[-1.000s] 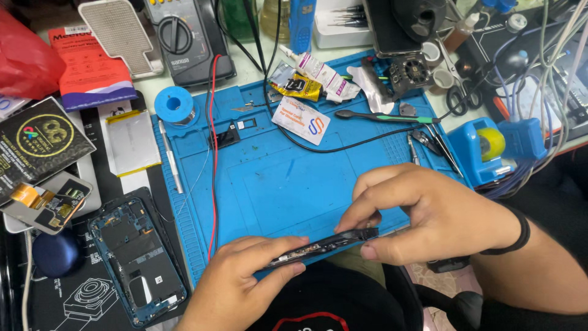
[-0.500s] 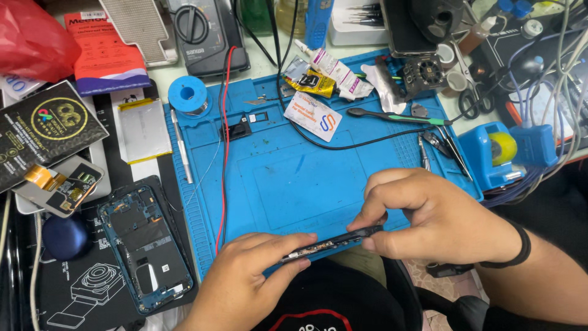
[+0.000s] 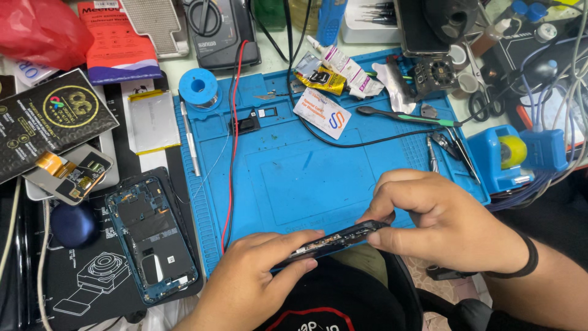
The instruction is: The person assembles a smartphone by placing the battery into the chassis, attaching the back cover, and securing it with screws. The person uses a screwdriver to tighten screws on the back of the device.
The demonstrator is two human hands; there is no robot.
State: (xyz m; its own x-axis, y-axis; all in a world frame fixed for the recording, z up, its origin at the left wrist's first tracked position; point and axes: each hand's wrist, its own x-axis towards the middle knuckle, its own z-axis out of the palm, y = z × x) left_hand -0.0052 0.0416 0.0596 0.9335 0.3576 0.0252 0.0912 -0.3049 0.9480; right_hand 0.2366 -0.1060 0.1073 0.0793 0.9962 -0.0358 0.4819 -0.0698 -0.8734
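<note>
Blue silicone work mat (image 3: 306, 178) covers the middle of the tabletop (image 3: 177, 73), and both hands work at its near edge. Left hand (image 3: 251, 285) is closed on the near end of a dark phone body (image 3: 334, 240), thumb on top and fingers underneath. Right hand (image 3: 444, 224) grips the far end of the same phone body, fingers curled over its upper edge; a black band sits on that wrist. Phone body is held edge-on, tilted slightly up toward the right, just above the mat's near edge, with exposed parts visible along its side. Left of the mat, an opened phone frame (image 3: 152, 236) lies flat on a black printed sheet, well apart from the hands. A flat silver battery (image 3: 153, 121) lies above it, and a blue solder spool (image 3: 198, 89) stands at the mat's far left corner. A red wire (image 3: 233, 153) runs down the mat's left side, and a black cable (image 3: 367, 142) curves across its far part. A white card (image 3: 322, 113), a glue tube (image 3: 343, 64) and tweezers (image 3: 456, 150) rest on the mat's far half. A blue tape holder (image 3: 511, 156) stands just off the right edge.
</note>
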